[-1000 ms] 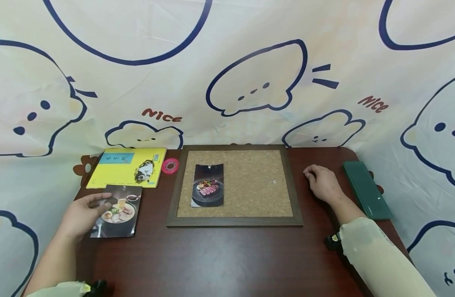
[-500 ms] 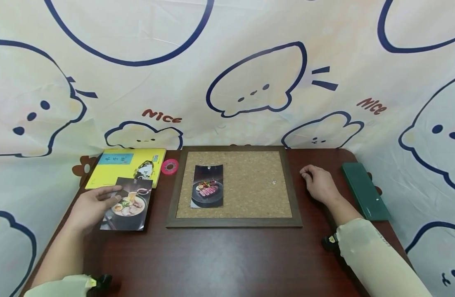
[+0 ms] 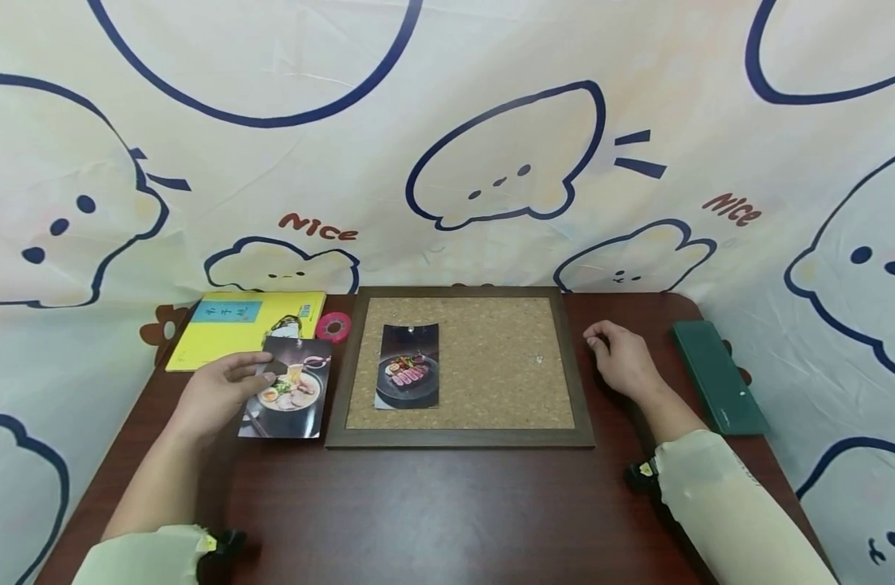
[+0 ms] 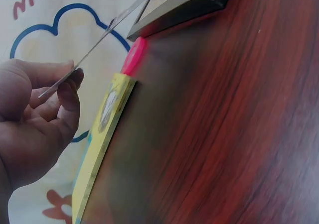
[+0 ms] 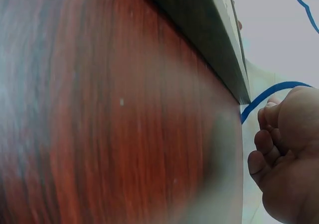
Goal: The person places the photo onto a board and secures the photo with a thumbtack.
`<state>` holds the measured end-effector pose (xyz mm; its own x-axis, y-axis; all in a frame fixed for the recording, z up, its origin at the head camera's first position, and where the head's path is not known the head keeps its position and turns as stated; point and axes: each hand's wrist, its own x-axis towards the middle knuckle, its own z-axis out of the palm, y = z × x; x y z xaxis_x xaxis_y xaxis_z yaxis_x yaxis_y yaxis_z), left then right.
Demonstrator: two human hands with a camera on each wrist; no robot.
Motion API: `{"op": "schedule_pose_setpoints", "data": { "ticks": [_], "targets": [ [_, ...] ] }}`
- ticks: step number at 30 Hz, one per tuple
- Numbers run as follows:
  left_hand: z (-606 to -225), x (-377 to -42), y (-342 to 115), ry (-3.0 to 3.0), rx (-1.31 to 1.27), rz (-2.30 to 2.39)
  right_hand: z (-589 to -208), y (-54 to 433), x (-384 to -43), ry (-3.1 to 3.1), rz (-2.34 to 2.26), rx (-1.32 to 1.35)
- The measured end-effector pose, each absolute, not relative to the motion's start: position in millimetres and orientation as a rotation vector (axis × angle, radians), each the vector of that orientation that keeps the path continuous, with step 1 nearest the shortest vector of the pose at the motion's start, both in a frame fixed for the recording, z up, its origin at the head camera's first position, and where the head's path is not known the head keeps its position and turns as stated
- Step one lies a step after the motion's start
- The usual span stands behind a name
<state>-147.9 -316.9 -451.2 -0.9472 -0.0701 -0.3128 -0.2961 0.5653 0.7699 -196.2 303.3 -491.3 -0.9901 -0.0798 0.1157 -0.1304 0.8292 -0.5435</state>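
Note:
My left hand (image 3: 215,394) pinches a photo print of a noodle bowl (image 3: 292,406) by its left edge, thumb on the picture side. In the left wrist view the print (image 4: 97,41) is seen edge-on, raised above the table. It lies between the yellow book and the corkboard (image 3: 502,382) in the head view, covering part of the book. A second photo print, of sliced meat on a plate (image 3: 408,382), is fixed to the board's left half with a pin at its top. Right of the board, my right hand (image 3: 623,357) has loosely curled fingers and holds nothing.
A yellow book (image 3: 221,337) lies at the back left, beside a pink ring-shaped roll (image 3: 334,327). A dark green box (image 3: 719,378) lies along the right table edge. Small clear pins (image 3: 538,358) sit on the board's right part. A patterned cloth (image 3: 491,49) hangs behind.
My left hand has carried the noodle-bowl print right and slightly away from me, from in front of the book towards the board's left edge. The right hand has shifted slightly left.

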Motion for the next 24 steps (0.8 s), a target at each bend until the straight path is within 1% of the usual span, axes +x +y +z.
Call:
{"op": "schedule_pose_setpoints", "data": {
  "ticks": [11, 24],
  "targets": [
    [-450.8, -158.9, -291.3, 2.541, -0.193, 1.407, -491.1, 282.2, -199.1, -2.927, 0.910, 0.175],
    [-452.1, -174.4, -266.0, 2.507, -0.162, 1.450, -492.4, 257.9, -201.7, -2.887, 0.950, 0.212]
  ]
}}
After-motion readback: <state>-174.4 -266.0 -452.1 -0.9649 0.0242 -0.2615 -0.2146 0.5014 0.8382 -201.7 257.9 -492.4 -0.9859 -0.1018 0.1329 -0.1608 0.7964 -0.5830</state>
